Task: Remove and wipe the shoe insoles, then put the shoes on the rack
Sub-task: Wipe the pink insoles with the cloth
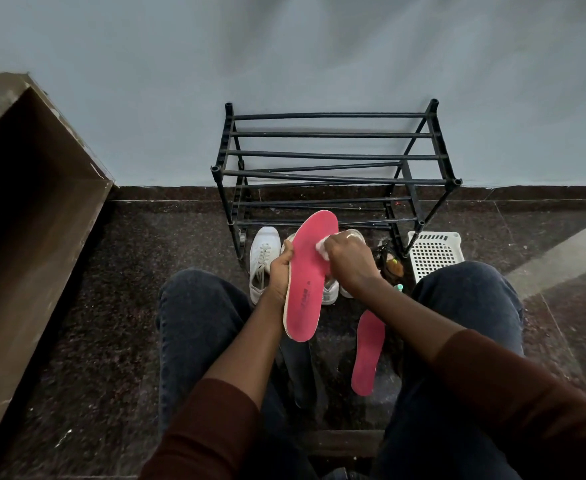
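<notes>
While left hand (279, 271) grips long pink foam insole (307, 275) mid-frame | right hand (348, 259) pinches white wipe (321, 247) against it

At frame centre the held insole (310, 275) is bright pink with a pale cream edge and small dark print; a second pink insole (367, 353) lies lower right. The shoes (263, 261) are white, the rack (333, 168) black, the perforated basket (435, 252) white. The floor (111, 306) is dark speckled stone, the wall (284, 46) pale blue-grey, sleeves (212, 427) maroon, trousers (194, 317) dark blue.
</notes>
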`<state>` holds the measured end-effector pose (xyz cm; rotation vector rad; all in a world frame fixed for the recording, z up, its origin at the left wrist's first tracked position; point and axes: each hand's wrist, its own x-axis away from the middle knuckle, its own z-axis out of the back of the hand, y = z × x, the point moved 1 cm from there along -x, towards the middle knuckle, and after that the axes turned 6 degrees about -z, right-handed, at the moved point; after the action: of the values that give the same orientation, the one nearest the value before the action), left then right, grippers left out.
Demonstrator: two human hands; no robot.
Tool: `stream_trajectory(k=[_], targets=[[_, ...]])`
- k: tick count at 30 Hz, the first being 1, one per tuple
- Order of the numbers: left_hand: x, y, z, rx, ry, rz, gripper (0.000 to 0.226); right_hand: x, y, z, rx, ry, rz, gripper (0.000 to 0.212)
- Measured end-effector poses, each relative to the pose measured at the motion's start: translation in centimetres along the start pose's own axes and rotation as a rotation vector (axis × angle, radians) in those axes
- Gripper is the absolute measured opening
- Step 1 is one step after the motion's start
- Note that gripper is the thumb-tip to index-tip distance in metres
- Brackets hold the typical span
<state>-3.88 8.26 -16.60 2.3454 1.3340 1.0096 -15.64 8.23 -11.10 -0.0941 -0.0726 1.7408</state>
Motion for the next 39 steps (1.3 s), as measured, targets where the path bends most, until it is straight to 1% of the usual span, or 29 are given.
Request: stream_trajectory(k=[2,4,5,6,9,11,13,15,18,21,25,27,29,31,33,34,36,38,39], targets=[[-0.4,0.1,0.3,-0.014,0.027,-0.011,0.065,1.0,-0.5,-0.7,-0.02,0.013,0.105,0.006],[-0.2,0.0,0.3,-0.012,0.044,-0.001,0.065,1.7,-0.5,-1.3,-0.025,-0.014,0.188,0.019],[0.0,0.0,0.2,-0.006,0.046,0.005,0.066,1.7,-0.3,-1.4,-0.021,-0.037,0.196,0.022],[0.2,0.0,0.0,0.004,0.041,0.007,0.069,1.6,0.1,-1.5,-0.008,-0.033,0.209,0.022],[0.4,0.2,-0.3,0.029,0.003,0.014,0.081,1.1,1.0,-1.1,0.069,0.066,0.275,0.013],[0.5,0.3,-0.6,-0.003,-0.024,0.022,0.085,0.1,1.4,-0.6,0.061,0.108,0.206,0.018],[0.7,0.2,-0.6,-0.01,-0.057,0.05,0.087,-0.9,1.9,-0.6,0.018,0.072,0.081,0.025],[0.8,0.0,-0.4,-0.001,-0.064,0.063,0.087,-1.4,2.0,-0.6,-0.055,0.051,0.005,0.024],[0.4,0.1,0.1,-0.026,-0.064,0.041,0.085,-1.0,1.2,-1.2,-0.126,0.036,-0.025,0.015],[-0.1,-0.2,0.6,-0.029,-0.001,0.03,0.079,0.0,0.5,-1.9,-0.25,0.0,-0.087,0.011],[-0.6,-0.3,1.0,-0.077,0.077,0.014,0.066,2.0,-0.7,-2.6,-0.407,0.009,-0.067,0.019],[-0.5,-0.1,0.9,-0.116,0.105,0.008,0.061,2.9,-1.1,-2.5,-0.498,0.031,-0.022,0.024],[-0.6,-0.1,1.0,-0.143,0.102,0.012,0.061,3.9,-1.1,-2.1,-0.554,0.08,0.048,0.026],[-0.5,0.0,0.8,-0.142,0.089,0.015,0.06,5.0,-1.5,-1.8,-0.576,0.114,0.171,0.027],[-0.5,0.1,0.8,-0.107,0.069,0.04,0.062,6.4,-2.5,-1.6,-0.581,0.129,0.352,0.024],[-0.3,0.1,0.7,-0.094,0.058,0.058,0.065,7.0,-2.9,-1.8,-0.57,0.152,0.452,0.025],[0.0,-0.1,0.8,-0.062,0.046,0.09,0.07,7.6,-2.9,-2.1,-0.507,0.177,0.618,0.035],[-0.1,-0.2,1.0,-0.029,0.052,0.09,0.071,6.9,-2.1,-2.0,-0.409,0.187,0.716,0.035],[-0.1,-0.1,1.0,-0.022,0.048,0.064,0.07,6.2,-1.6,-2.0,-0.349,0.178,0.733,0.034]])
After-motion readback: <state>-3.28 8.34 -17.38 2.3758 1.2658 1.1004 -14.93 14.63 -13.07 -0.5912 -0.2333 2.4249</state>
